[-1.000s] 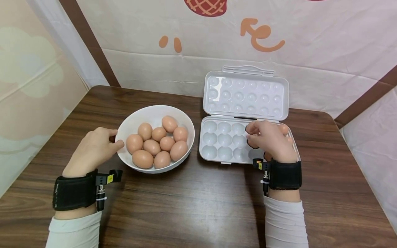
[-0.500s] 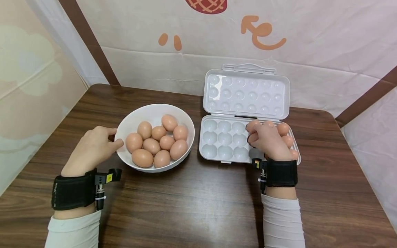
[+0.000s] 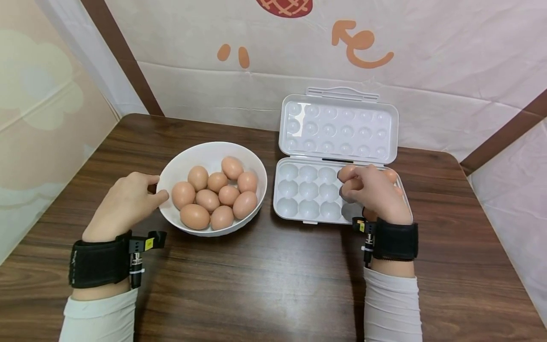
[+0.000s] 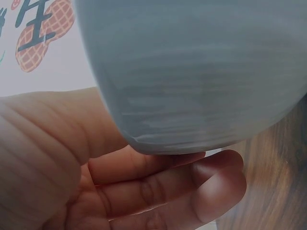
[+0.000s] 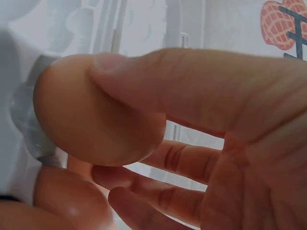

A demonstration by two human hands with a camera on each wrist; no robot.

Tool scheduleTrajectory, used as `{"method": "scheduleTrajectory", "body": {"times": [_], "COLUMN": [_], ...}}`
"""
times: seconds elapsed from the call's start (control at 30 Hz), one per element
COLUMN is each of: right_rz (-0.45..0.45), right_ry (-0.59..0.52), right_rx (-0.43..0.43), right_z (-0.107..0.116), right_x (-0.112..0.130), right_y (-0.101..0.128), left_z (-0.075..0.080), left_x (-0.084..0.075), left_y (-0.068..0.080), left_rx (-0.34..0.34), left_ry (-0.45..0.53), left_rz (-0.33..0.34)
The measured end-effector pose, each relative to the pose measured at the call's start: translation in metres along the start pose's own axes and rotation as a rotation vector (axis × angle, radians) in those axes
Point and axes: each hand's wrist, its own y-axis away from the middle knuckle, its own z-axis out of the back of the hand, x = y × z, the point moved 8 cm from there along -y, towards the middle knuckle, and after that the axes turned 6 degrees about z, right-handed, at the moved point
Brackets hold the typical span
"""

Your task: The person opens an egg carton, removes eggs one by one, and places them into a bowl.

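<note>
The right hand (image 3: 376, 190) pinches an egg (image 5: 84, 115), likely light and fragile, best held gently about its middle; the left hand (image 3: 121, 206) grips the bowl (image 3: 202, 156).

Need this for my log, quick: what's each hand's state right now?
Left hand: closed, gripping the smooth, round white bowl.
Right hand: closed, holding a smooth, oval brown egg.

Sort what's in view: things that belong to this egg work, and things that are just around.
Apparently part of the job: white bowl, eggs in it, open egg box, eggs in the box, held egg, right hand gripping it, left hand at the bowl's rim.

Just around: wooden table, printed cloth, black wristbands.
</note>
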Motion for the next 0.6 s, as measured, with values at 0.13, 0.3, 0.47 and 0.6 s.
{"method": "scheduleTrajectory", "body": {"times": [0.13, 0.3, 0.47, 0.6], "right_rz": [0.038, 0.117, 0.142, 0.191], "right_ry": [0.066, 0.129, 0.117, 0.06], "right_rx": [-0.074, -0.131, -0.113, -0.101], "right_z": [0.01, 0.019, 0.018, 0.015], "right_x": [0.007, 0.014, 0.015, 0.022], "right_y": [0.003, 0.002, 0.002, 0.001], "left_z": [0.0, 0.0, 0.0, 0.001], "left_x": [0.0, 0.002, 0.001, 0.0], "left_y": [0.0, 0.001, 0.0, -0.001], "left_rx": [0.001, 0.005, 0.008, 0.006], "left_ry": [0.001, 0.001, 0.002, 0.005], "left_rz": [0.002, 0.007, 0.006, 0.006]}}
